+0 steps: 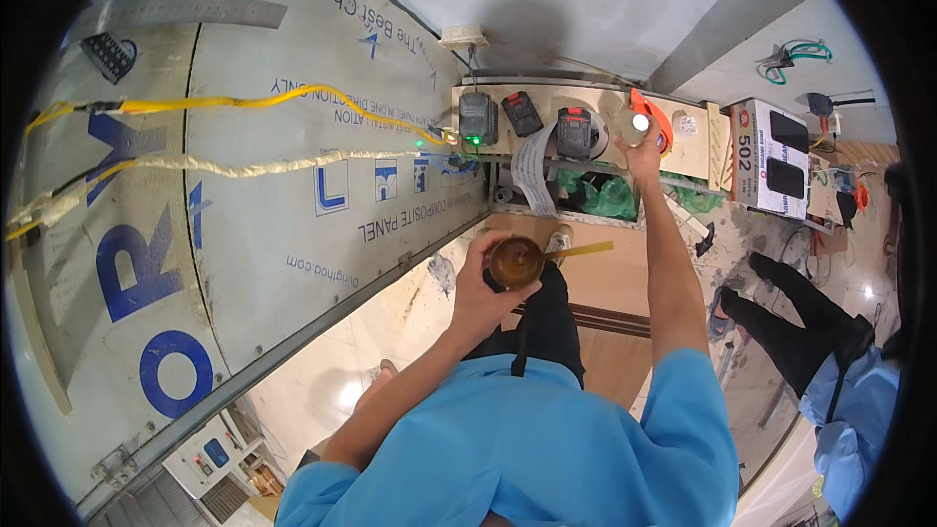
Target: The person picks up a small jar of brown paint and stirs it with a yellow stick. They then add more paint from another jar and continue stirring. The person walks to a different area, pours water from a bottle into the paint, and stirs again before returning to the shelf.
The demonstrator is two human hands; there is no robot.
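Note:
My left hand [475, 298] is wrapped round a cup of brown drink [515, 263], held in front of my body. A yellow straw [583, 249] sticks out to its right. My right arm stretches out to the narrow bench [698, 148] at the wall, where my right hand [641, 156] has its fingers closed round what looks like a small clear bottle with a white cap [639, 123]. Just behind that hand lies an orange object [656, 115]. Left of it on the bench are black power tool batteries [574, 133], with a strip of printed paper [532, 171] hanging over the edge.
A large panel-topped table [264, 234] fills the left side, with yellow cables [264, 98] and a steel ruler [185, 10] on it. Green plastic bags [600, 195] sit below the bench. A white box [771, 158] stands at its right end. Another person [830, 351] is at far right.

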